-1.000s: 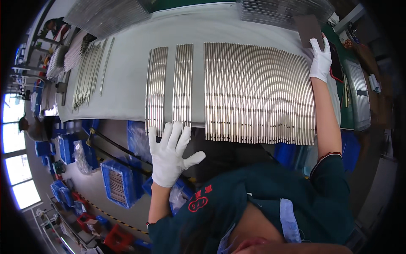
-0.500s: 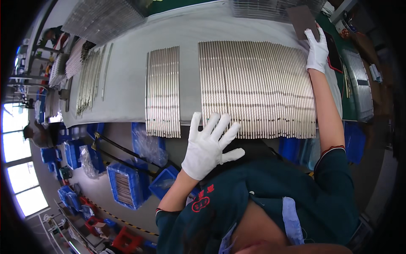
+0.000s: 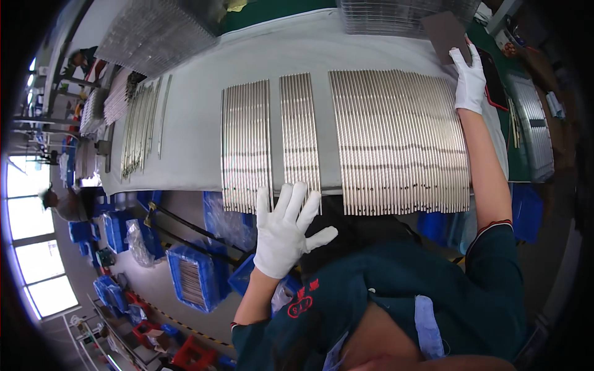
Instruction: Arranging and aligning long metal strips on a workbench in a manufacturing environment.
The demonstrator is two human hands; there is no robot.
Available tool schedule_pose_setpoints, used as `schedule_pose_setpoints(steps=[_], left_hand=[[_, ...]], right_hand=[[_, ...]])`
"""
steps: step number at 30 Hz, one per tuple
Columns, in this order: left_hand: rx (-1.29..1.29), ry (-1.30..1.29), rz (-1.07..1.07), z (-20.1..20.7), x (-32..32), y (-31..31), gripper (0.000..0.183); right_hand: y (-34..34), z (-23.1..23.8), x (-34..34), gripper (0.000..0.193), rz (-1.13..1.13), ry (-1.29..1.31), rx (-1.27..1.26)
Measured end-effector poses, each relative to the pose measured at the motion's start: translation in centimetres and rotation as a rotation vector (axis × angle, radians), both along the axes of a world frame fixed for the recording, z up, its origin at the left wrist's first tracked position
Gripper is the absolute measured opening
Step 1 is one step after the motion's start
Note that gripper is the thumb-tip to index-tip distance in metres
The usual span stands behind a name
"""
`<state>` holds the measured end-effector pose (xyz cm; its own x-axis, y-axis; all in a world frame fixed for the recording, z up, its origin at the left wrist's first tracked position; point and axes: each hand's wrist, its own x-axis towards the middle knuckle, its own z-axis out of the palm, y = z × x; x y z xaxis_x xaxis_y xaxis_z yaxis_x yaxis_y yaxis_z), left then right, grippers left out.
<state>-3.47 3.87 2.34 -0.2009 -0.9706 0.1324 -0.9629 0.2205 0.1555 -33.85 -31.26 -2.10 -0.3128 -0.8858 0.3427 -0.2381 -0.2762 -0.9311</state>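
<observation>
Pale tabletop (image 3: 198,136), middle metal rods (image 3: 299,130), left grip (image 3: 281,238) spread at their near ends

1 head-worn fisheye view looks down from close range onto the table (image 3: 193,127), the wearer's torso (image 3: 396,269) below.

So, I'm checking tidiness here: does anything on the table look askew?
Mildly: left on the pale cloth-covered table, the small batch of thin silvery metal rods lies unevenly, with one lone silvery rod apart, unlike the neat wide row of straight silvery metal rods. Nothing looks spilled; fine damage can't be judged.
</observation>
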Motion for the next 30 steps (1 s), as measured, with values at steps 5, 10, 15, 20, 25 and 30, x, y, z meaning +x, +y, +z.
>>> schedule_pose_setpoints(steps=[5,10,15,20,25,30], left_hand=[[-0.056,0.070,-0.118,-0.1,-2.4,-1.6,0.073],[-0.077,0.101,-0.158,-0.6,-3.1,-2.0,0.070],[-0.086,-0.042,-0.058,-0.6,-0.8,0.0,0.075],[-0.063,-0.055,-0.039,0.1,-0.9,-0.2,0.077],[-0.051,0.026,-0.199,-0.1,-5.1,-3.1,0.073],[-0.027,0.082,-0.271,0.1,-6.4,-4.2,0.067]], right_hand=[[-0.7,-1.0,-0.3,0.063,0.014,0.040,-0.047],[-0.3,-0.7,0.2,0.061,0.043,-0.076,-0.006],[-0.6,-1.0,-0.5,0.060,0.024,-0.034,-0.056],[-0.8,-1.1,-0.5,0.063,0.038,-0.048,-0.053],[-1.0,-1.0,0.0,0.063,0.155,-0.156,-0.140],[-2.3,-2.7,-0.9,0.064,0.133,-0.117,-0.154]])
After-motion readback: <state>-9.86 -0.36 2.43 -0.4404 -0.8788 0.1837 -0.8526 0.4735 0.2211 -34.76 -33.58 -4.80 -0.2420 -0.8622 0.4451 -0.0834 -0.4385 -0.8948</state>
